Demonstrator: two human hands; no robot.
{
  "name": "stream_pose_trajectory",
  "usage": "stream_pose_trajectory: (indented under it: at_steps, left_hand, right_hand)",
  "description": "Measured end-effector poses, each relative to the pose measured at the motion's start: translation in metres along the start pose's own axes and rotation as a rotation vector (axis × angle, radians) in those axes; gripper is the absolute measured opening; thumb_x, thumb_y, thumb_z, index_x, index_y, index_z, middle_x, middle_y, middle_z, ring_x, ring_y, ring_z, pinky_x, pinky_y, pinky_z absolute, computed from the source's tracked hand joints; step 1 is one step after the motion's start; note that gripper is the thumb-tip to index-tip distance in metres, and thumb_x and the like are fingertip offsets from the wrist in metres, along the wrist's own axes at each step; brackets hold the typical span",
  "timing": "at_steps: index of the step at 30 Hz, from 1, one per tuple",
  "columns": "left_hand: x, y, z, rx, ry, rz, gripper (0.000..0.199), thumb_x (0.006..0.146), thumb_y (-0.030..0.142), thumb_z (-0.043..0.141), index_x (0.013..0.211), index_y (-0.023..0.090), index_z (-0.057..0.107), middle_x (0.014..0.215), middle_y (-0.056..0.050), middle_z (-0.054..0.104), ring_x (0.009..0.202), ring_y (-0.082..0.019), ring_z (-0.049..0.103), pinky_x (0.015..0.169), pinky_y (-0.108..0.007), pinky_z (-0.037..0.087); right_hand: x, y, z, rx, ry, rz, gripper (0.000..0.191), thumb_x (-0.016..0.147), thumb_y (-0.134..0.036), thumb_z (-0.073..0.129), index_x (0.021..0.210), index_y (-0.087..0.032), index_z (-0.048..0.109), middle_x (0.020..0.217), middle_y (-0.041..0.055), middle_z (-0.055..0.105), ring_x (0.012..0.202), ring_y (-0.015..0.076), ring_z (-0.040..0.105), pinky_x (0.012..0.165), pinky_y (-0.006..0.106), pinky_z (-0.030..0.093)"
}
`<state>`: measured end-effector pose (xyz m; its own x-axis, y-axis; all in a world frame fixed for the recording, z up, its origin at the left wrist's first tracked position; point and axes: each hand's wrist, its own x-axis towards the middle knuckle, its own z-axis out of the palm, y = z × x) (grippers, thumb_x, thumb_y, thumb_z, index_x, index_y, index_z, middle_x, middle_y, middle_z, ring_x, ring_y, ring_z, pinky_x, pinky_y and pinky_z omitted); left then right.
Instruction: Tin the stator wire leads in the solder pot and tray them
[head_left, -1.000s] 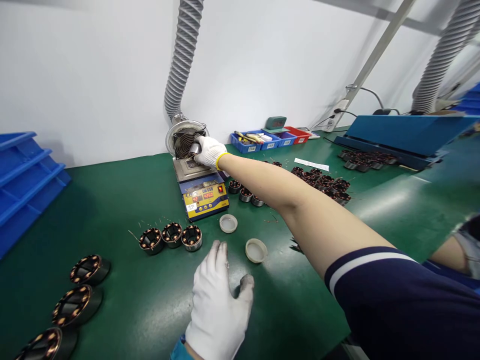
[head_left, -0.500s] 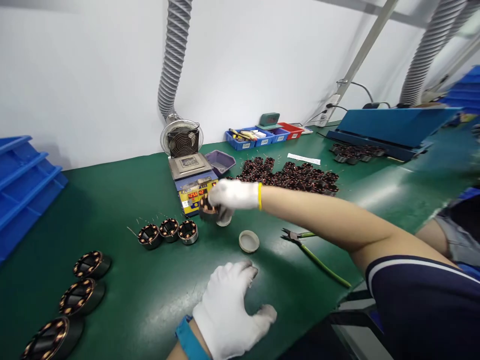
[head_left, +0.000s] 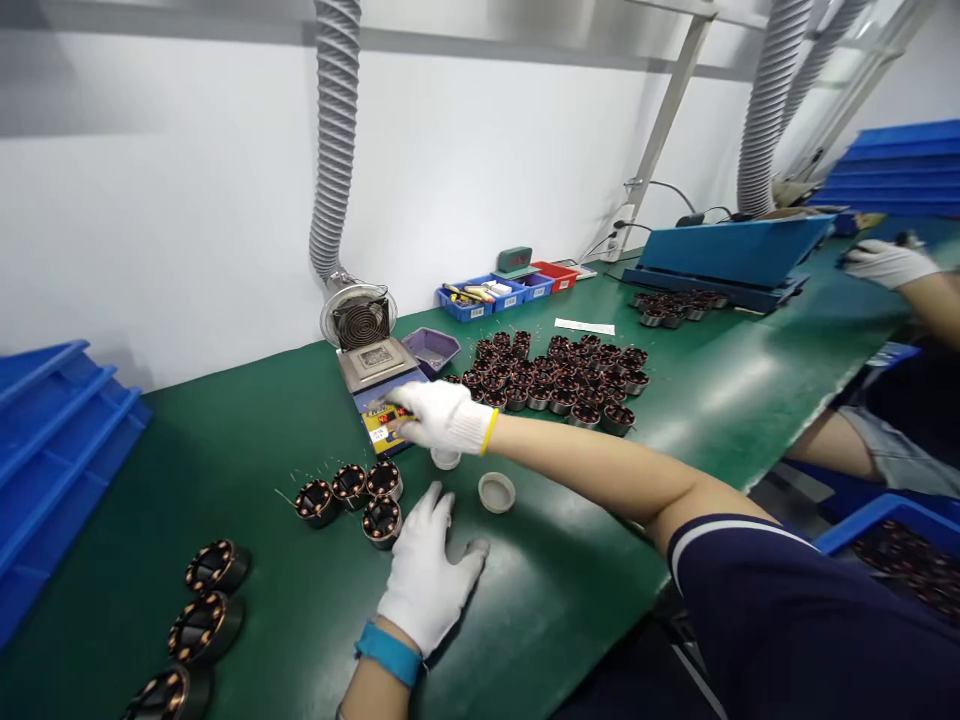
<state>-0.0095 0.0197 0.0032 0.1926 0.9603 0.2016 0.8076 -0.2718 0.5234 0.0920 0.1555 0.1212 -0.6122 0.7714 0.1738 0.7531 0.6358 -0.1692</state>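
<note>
Head view: yellow panel shows red "42" beside the right hand.

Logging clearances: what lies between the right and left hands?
A partly hidden, round white dish lies between the right hand and left hand in the head view.

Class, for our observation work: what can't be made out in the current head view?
Head view:
Yellow panel: partly hidden by the right hand.
Bottom-left coil ring: cut off by the lower edge.
Green box: display too small to read.
</note>
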Motion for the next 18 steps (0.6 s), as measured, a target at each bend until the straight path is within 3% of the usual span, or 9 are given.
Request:
stream_pose_trajectory:
  at_steps: [2,5,10,14,18]
  left_hand:
    - [0.004,-0.011,-0.002,0.023,0.058,-0.039,0.056,0.084,0.041,0.055,0.129,0.008,0.057,0.144,-0.019,0.050,0.132,-0.033,0.047,0.110,-0.050,0.041]
    - [0.007,-0.023,-0.004,0.064,0.142,-0.086,0.053,0.086,0.040,0.054,0.127,0.007,0.058,0.139,-0.020,0.054,0.130,-0.033,0.049,0.108,-0.050,0.043]
    - [0.001,-0.025,0.002,0.117,0.182,-0.069,0.048,0.084,0.038,0.056,0.125,0.012,0.059,0.138,-0.017,0.056,0.126,-0.032,0.053,0.104,-0.051,0.046]
    - [-0.003,-0.021,0.014,0.177,0.216,0.003,0.048,0.079,0.035,0.060,0.124,0.016,0.060,0.138,-0.015,0.055,0.124,-0.033,0.054,0.100,-0.053,0.048]
    - [0.000,-0.026,0.021,0.223,0.250,0.066,0.048,0.077,0.034,0.062,0.122,0.019,0.061,0.135,-0.014,0.058,0.122,-0.034,0.056,0.097,-0.054,0.051]
  right_hand:
    - [0.015,0.022,0.002,-0.107,0.094,-0.019,0.050,0.088,-0.036,0.054,0.135,-0.020,0.052,0.131,0.0109,0.059,0.112,0.0268,0.058,0.088,0.037,0.048]
    - [0.029,0.046,0.017,-0.188,0.090,-0.064,0.044,0.087,-0.028,0.056,0.129,-0.015,0.056,0.127,0.0142,0.059,0.114,0.0284,0.055,0.094,0.041,0.045]
    - [0.035,0.064,0.033,-0.099,0.078,-0.127,0.032,0.090,-0.027,0.052,0.117,-0.016,0.065,0.118,0.0136,0.064,0.109,0.0267,0.058,0.094,0.040,0.045]
    - [0.055,0.094,0.014,0.180,0.103,0.059,0.036,0.093,-0.029,0.049,0.126,-0.025,0.062,0.123,0.0044,0.065,0.109,0.0186,0.062,0.092,0.029,0.048]
    - [0.095,0.130,-0.010,0.227,0.107,0.123,0.040,0.094,-0.032,0.047,0.133,-0.027,0.058,0.127,0.0002,0.066,0.113,0.0167,0.062,0.095,0.026,0.049]
